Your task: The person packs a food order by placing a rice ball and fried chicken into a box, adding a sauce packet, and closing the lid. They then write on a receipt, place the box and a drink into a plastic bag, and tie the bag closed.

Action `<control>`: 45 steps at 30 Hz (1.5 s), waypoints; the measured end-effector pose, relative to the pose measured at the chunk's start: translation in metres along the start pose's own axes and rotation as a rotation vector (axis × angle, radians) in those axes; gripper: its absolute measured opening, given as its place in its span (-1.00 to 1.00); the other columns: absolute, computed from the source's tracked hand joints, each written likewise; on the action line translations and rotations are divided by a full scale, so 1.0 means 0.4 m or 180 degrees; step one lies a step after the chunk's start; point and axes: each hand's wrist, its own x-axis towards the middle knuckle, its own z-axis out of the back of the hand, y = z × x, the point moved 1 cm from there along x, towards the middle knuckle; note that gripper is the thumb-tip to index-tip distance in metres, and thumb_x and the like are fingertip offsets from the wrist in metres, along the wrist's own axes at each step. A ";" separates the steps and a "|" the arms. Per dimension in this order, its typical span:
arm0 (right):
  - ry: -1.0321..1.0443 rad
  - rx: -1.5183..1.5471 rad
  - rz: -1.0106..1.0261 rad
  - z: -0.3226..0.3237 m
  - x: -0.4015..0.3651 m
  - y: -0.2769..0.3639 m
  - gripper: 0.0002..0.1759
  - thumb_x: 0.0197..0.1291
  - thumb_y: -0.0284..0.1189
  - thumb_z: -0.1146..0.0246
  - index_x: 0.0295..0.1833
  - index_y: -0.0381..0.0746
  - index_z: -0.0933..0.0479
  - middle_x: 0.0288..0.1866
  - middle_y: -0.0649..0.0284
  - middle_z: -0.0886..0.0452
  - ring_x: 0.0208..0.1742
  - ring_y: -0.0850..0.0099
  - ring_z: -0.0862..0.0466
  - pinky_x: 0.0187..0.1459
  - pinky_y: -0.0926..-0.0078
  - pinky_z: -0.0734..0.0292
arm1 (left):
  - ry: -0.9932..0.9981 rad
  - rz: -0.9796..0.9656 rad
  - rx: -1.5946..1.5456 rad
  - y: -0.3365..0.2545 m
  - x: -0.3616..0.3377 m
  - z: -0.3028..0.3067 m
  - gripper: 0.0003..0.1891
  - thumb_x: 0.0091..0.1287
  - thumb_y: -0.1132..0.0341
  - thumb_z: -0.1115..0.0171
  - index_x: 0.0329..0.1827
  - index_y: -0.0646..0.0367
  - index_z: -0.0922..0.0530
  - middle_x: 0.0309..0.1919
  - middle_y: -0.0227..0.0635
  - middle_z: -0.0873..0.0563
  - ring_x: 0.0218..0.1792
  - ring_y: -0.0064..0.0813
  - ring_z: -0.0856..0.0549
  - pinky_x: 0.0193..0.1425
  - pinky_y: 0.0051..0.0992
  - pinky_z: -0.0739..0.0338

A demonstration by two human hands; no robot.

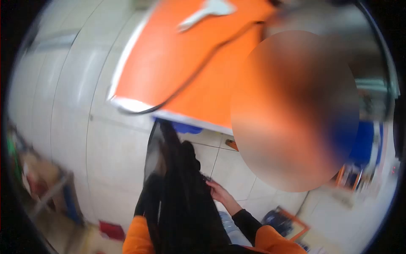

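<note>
A long black cloth item [182,203], perhaps a garment, hangs in front of my body, with its upper end near the edge of the orange-topped table [182,55]. Along its left side runs a greyish, see-through-looking strip [153,156]. My right hand [220,195] is closed at the item's right edge, its fingertips against a small dark part there. My left arm, in an orange sleeve [138,237] with a black cuff, reaches up behind the cloth's left side. The cloth covers my left hand, so its fingers do not show.
On the table lie a white handled object [207,13] and a dark cable [196,72] that loops over the front corner. A blurred oval hides the right side. An orange frame [298,226] and a red item [111,230] are on the tiled floor [114,169].
</note>
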 end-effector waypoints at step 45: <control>-0.1354 0.1211 0.4747 1.755 -1.772 0.380 -0.85 0.09 -0.53 -0.24 -0.44 -0.23 -0.39 -0.47 0.44 -0.43 -0.37 0.70 -0.42 -0.31 0.71 -0.36 | 0.5862 -0.1634 0.0613 -1.622 -1.635 -1.961 -0.96 0.16 0.55 -0.17 -0.37 0.38 -0.52 -0.55 -0.30 -0.61 -0.58 -0.54 -0.61 -0.48 -0.65 -0.48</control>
